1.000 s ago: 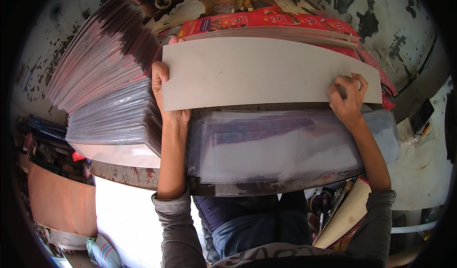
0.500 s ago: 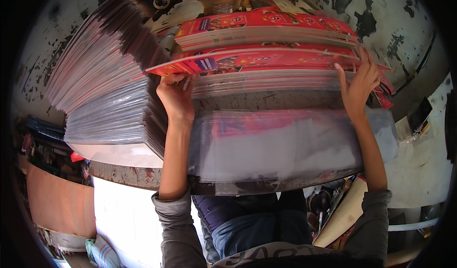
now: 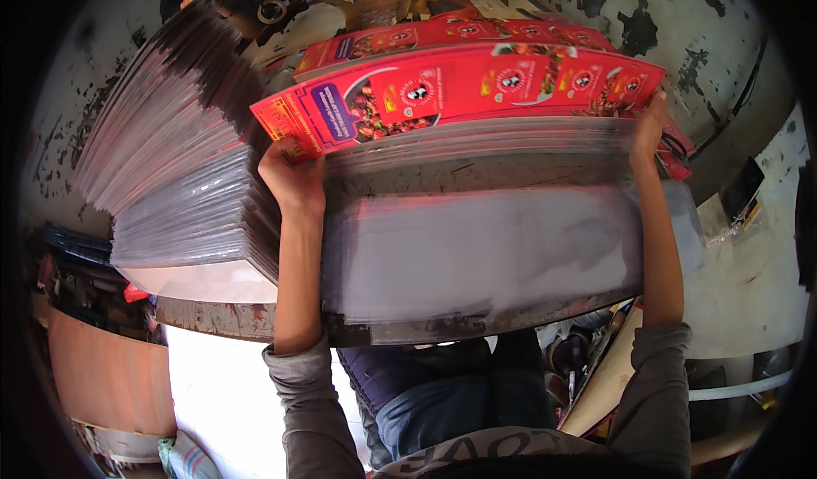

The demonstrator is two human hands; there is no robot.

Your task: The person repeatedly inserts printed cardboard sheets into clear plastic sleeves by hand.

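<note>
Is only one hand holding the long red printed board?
No, the left hand and right hand hold opposite ends of the long red printed board.

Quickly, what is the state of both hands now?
Left hand: closed on the red board, near its left end.
Right hand: closed on its right end.

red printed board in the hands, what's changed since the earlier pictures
The long printed board appears turned over: its plain face showed a second ago, now its red one does. The left hand grips its lower left corner; the right hand has shifted from the plain face to its right end. The clear plastic sleeves and tall left stack stayed put.
</note>
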